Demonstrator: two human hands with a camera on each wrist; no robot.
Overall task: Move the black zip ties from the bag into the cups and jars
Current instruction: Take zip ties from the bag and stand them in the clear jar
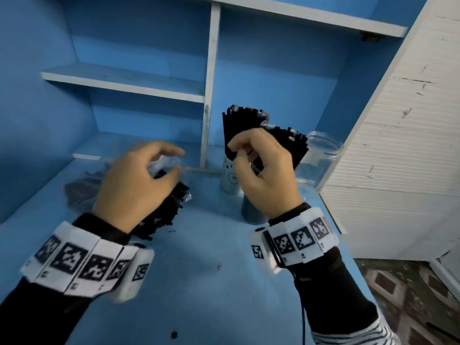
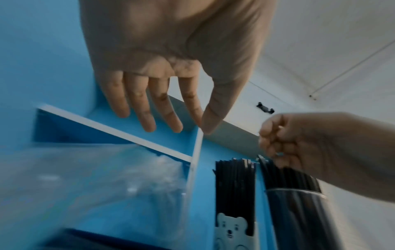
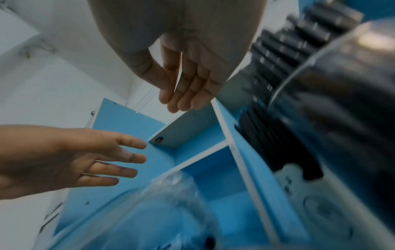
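Right hand [image 1: 263, 168] sits above the ties [image 1: 286, 145] standing in the dark cup [image 1: 251, 212], fingers curled; whether it pinches any, cannot tell. Left hand [image 1: 139, 185] hovers over the bag [image 1: 82, 188], fingers loosely spread, gripping nothing. Ties stand upright, long axis vertical, fanned. Risk: a brush tips the packed cup.

I noted matt black plastic zip ties [image 1: 239, 125], a glossy clear plastic jar [image 1: 321, 158], and a scuffed painted blue desk [image 1: 199, 282].
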